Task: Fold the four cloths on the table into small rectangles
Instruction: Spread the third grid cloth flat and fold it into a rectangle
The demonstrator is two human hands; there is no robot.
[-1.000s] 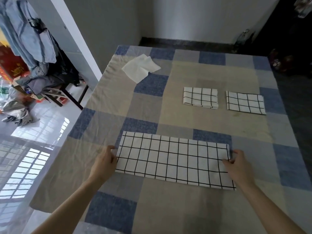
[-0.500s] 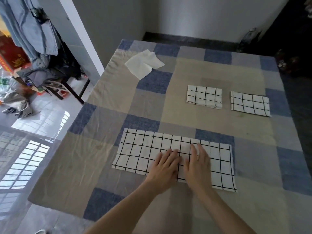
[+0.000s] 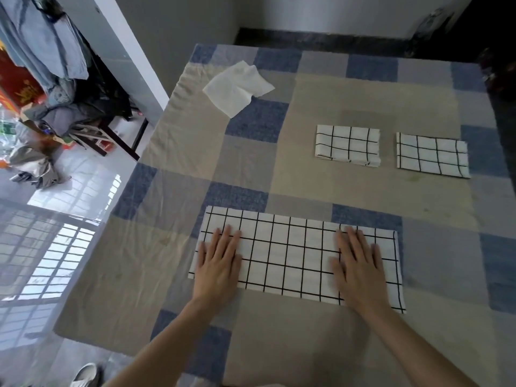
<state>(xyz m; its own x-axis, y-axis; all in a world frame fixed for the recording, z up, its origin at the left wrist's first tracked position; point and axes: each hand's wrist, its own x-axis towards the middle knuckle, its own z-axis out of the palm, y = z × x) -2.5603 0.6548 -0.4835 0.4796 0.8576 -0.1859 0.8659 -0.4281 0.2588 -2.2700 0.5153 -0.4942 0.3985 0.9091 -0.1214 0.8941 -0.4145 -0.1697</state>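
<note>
A long white cloth with a black grid [image 3: 290,255] lies flat as a wide strip near the table's front. My left hand [image 3: 220,261] presses flat on its left end, fingers straight. My right hand [image 3: 360,266] presses flat on its right part, slightly blurred. Two small folded grid cloths lie further back: one [image 3: 347,145] in the middle right, the other [image 3: 432,155] to its right. A plain white cloth [image 3: 237,88] lies rumpled and unfolded at the back left.
The table wears a checked blue, grey and beige cover [image 3: 363,101]. Its left edge drops to a tiled floor [image 3: 69,191]. A chair piled with clothes [image 3: 69,107] stands left, and a white shoe [image 3: 85,377] lies by the front corner.
Both hands slid apart from the middle of the long grid cloth to its two ends, staying flat on it. A second ago they held the cloth's ends.
</note>
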